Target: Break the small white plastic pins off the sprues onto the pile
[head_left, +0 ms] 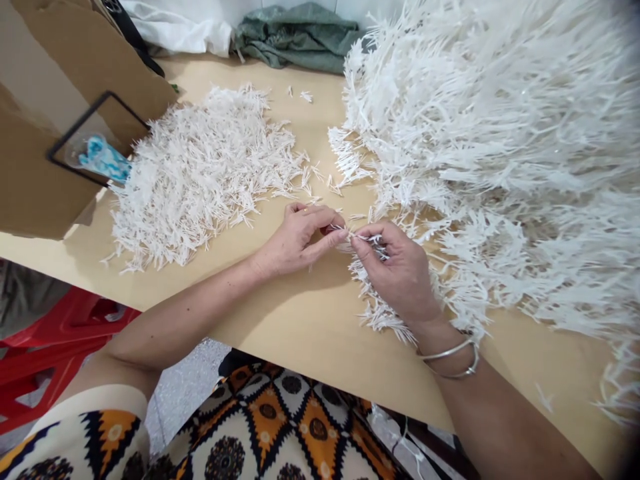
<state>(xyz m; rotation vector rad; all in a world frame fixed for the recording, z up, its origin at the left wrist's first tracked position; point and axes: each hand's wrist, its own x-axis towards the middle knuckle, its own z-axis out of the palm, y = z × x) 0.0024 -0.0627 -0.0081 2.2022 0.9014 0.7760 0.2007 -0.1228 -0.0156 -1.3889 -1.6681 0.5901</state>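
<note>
Everywhere, white plastic sprigs (200, 167) litter the tabletop (310, 327).

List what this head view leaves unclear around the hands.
White piece, head view: too small and half covered by the fingertips of the left hand and right hand; shape unreadable.
Big pile, head view: cut off by the top and right edges, blurred at the right.
Blue thing, head view: small, partly behind a black frame; unidentifiable.
Green cloth, head view: cut off by the top edge.
</note>
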